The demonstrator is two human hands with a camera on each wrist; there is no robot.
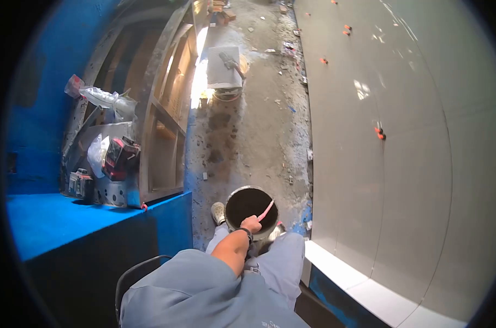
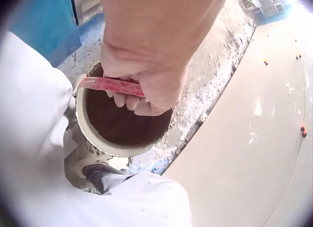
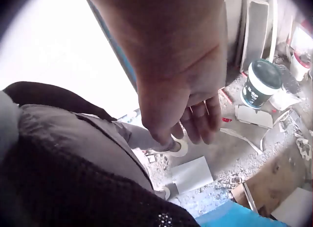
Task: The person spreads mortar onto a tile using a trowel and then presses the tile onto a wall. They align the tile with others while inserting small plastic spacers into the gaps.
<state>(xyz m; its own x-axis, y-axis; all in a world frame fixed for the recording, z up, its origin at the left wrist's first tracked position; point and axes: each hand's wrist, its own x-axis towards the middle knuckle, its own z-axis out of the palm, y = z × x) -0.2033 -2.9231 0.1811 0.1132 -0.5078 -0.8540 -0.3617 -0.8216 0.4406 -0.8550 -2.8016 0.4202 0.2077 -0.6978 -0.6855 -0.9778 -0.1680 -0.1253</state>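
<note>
The left hand [image 2: 146, 90] gripped the handle [image 2: 115, 85] of a bucket [image 1: 242, 205], fingers curled round the reddish strip, which reached from the fist to the rim. The bucket was in front of the person's legs, mouth upward, its inside dark; a shoe [image 1: 218, 213] was just beside it. Whether its base touched the floor [image 1: 264, 142] could not be told. A black band [image 1: 243, 232] circled the left wrist.

The right hand [image 3: 181, 99] showed only in its own wrist view. It hung down with fingers loosely bent and apart from the things around, holding nothing. Beyond it, well apart, stood a green and white tub [image 3: 261, 82]; a pale board [image 3: 193, 175] lay on the floor amid rubble, and a grey panel [image 3: 254, 33] leaned upright farther back.

Ahead of the bucket, farther along the floor, a white slab [image 1: 218, 76] carried a grey tool [image 1: 229, 60]. To the person's left, a blue ledge [image 1: 73, 218] ran beside a wooden frame [image 1: 166, 126], near which were a red and black case [image 1: 117, 158] and plastic bags [image 1: 96, 156]. To the right spread large glossy tiles [image 1: 412, 136] with orange clips [image 1: 380, 133] along their joints.
</note>
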